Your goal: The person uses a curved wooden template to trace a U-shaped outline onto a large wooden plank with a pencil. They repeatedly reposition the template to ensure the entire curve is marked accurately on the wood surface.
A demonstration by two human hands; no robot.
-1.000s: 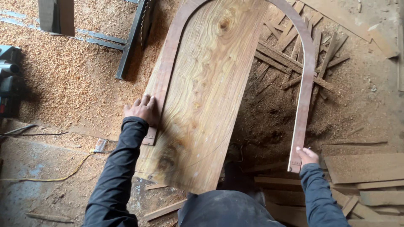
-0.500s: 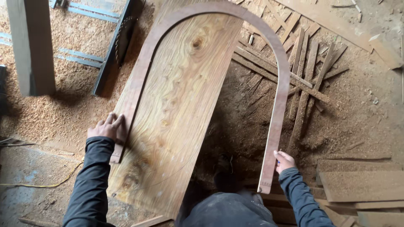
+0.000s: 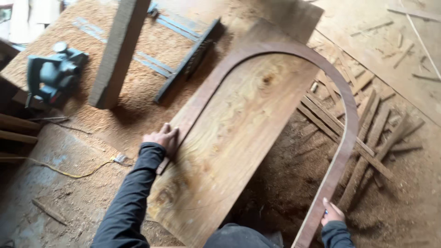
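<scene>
Your left hand (image 3: 161, 138) lies flat, fingers spread, pressing the left leg of the reddish-brown arched wooden template (image 3: 257, 48) onto the wide, pale, knotty wooden board (image 3: 229, 133). Your dark sleeve runs down to the near edge. The template's curve sits on the far end of the board, and its right leg hangs past the board's right edge over the sawdust-covered floor (image 3: 294, 174) and the pile of thin wood offcut strips (image 3: 367, 133). Your right hand (image 3: 331, 213) is closed on that leg near its lower end. Since half a second ago, the view has swung left: a teal power planer (image 3: 54, 73) now shows far left, beside a grey timber post (image 3: 117, 50).
</scene>
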